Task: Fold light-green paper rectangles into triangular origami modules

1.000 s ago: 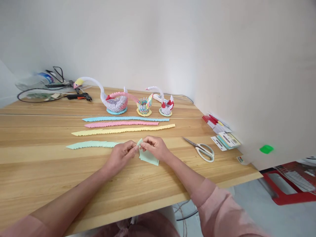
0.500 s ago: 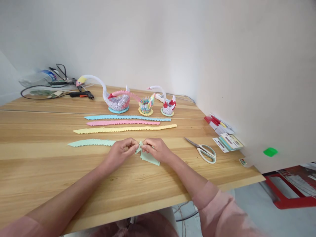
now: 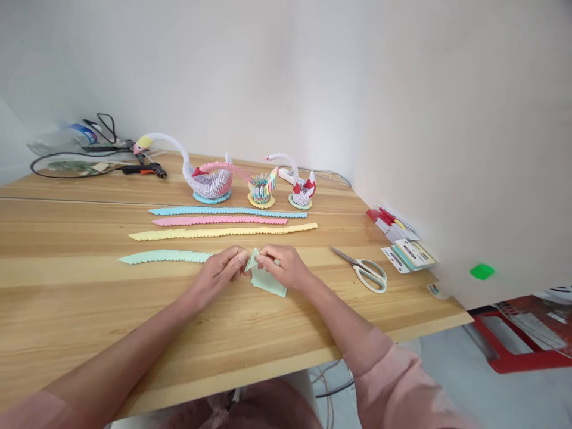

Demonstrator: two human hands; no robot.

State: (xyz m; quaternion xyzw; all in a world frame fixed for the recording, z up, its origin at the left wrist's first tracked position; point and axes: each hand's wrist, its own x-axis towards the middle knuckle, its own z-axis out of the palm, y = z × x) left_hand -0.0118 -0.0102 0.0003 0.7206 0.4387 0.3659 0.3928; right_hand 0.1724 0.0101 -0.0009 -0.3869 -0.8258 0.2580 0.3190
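Note:
Between my hands, above the table, is a small folded piece of light green paper (image 3: 252,260). My right hand (image 3: 285,266) pinches its right side with thumb and fingertips. My left hand (image 3: 223,269) closes on its left edge, thumb bent over the fingers. Under my right hand lies a small stack of green paper sheets (image 3: 269,283), partly covered. A row of overlapping folded green pieces (image 3: 165,257) stretches left from behind my left hand. Farther back lie similar yellow (image 3: 223,231), pink (image 3: 218,221) and blue (image 3: 227,211) rows.
Three paper swans (image 3: 214,183) stand at the back on round bases. Scissors (image 3: 364,271) lie to the right, near packs of coloured paper (image 3: 409,255) by the wall. A glue gun (image 3: 145,170), cable and plastic bottle (image 3: 62,140) sit at back left.
The folded green paper has turned a little and shows a larger triangular face. My left thumb has shifted along its edge. The whole view has moved slightly.

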